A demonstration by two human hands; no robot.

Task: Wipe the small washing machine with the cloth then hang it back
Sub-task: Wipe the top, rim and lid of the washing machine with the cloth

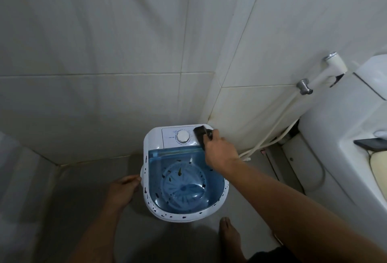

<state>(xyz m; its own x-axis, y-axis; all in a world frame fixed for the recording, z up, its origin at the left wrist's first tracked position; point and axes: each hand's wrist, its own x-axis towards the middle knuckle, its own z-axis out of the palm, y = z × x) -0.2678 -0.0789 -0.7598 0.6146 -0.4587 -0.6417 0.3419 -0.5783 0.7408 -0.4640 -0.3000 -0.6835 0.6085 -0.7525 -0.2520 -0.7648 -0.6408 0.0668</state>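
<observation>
The small washing machine stands on the floor in the corner, white with a blue see-through lid and dark specks on its rim and lid. A white dial sits on its back control panel. My right hand holds a dark cloth pressed on the panel's right back corner, beside the dial. My left hand rests against the machine's left side, fingers touching its edge.
Tiled walls meet just behind the machine. A toilet cistern stands at the right, with a bidet sprayer and white hose on the wall. A dark phone lies on the toilet. My bare foot is in front of the machine.
</observation>
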